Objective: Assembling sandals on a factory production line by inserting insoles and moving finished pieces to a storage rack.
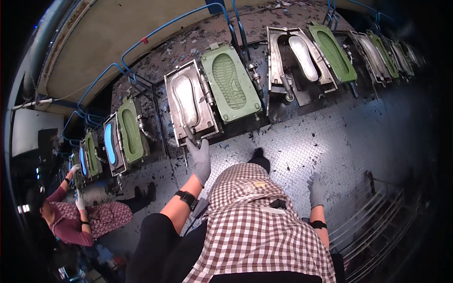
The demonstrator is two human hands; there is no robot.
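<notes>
My left hand, in a grey glove, is at the near edge of an open shoe-sole mould. Its fingers are closed around the end of the short metal handle. The mould's metal half has a shiny sole-shaped form in it. Hinged to its right is a green lid with a tread pattern, tipped open. Low at my right side hangs my right hand, also grey-gloved, fingers apart and holding nothing, near a metal rack.
More open moulds line the bench to both sides; some at the left hold blue soles. Blue bent pipes rise behind. A metal rack stands at lower right. A co-worker is at the left. Scraps lie on the metal floor.
</notes>
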